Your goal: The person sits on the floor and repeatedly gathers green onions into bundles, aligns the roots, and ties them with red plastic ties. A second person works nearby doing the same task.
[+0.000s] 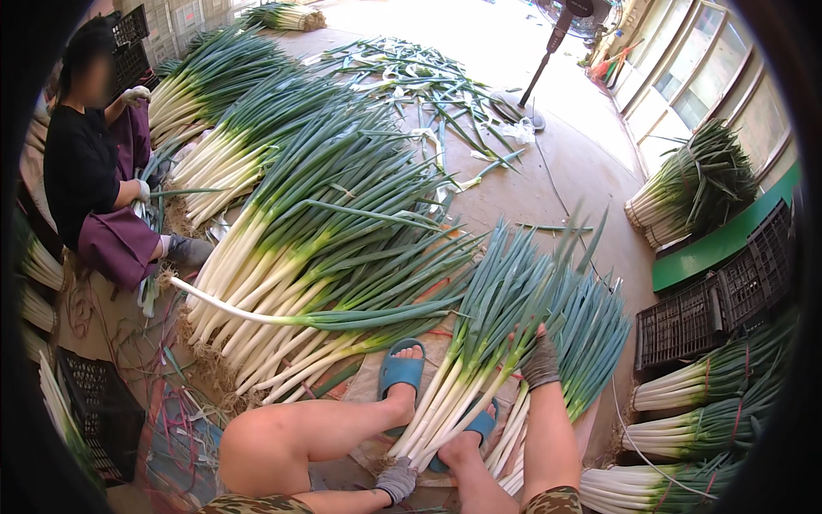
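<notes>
A loose bunch of long green onions (pixel 443 392) lies slantwise between my legs, roots towards me and green leaves pointing away. My left hand (pixel 397 480), in a grey knit glove, is closed around the white root ends. On the green part my right hand (pixel 541 360), in a darker glove, grips some leaves at the bunch's right side. Another bunch of green onions (pixel 587 340) lies to the right, partly hidden by my right forearm. A big heap of green onions (pixel 257 257) spreads to the left, with a single onion (pixel 237 310) across it.
A seated person (pixel 83 148) wearing gloves is at the left. Tied onion bundles (pixel 681 385) and black plastic crates (pixel 681 321) line the right. Another black crate (pixel 103 417) stands lower left. Cut leaves (pixel 417 70) and a fan's stand (pixel 539 70) are ahead; a cable crosses the floor.
</notes>
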`<state>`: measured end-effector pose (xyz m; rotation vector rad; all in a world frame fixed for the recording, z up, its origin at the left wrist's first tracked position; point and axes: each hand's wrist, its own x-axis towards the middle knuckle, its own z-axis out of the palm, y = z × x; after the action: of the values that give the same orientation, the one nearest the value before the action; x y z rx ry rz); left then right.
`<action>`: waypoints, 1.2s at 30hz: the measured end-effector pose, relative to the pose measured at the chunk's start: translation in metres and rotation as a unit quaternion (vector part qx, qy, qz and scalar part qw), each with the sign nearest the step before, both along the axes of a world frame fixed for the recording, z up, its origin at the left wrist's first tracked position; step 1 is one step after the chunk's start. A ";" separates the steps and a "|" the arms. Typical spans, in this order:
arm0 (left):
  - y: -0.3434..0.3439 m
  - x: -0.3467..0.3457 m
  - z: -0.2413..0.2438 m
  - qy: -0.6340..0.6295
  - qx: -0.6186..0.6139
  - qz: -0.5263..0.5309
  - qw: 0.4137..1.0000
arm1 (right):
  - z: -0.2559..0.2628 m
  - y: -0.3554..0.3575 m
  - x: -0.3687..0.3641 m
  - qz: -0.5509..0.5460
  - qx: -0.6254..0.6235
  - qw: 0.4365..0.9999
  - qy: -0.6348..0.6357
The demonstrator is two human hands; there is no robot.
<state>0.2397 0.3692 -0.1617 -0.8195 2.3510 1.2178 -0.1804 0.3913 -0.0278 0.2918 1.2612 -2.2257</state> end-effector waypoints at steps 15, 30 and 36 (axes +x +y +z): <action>-0.002 -0.024 0.012 -0.057 0.053 0.030 0.997 | 0.028 0.031 -0.073 -0.028 0.359 0.903 0.233; -0.024 -0.045 0.027 -0.161 0.080 0.017 0.983 | -0.128 0.030 0.115 0.144 0.536 0.799 0.231; -0.019 -0.026 0.001 -0.205 0.065 -0.042 0.976 | -0.101 0.015 0.133 0.241 0.649 0.653 0.308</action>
<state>0.2137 0.3505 -0.1612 -0.8283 1.9322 1.0394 -0.0478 0.4059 -0.1285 -0.3300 2.7263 -0.5774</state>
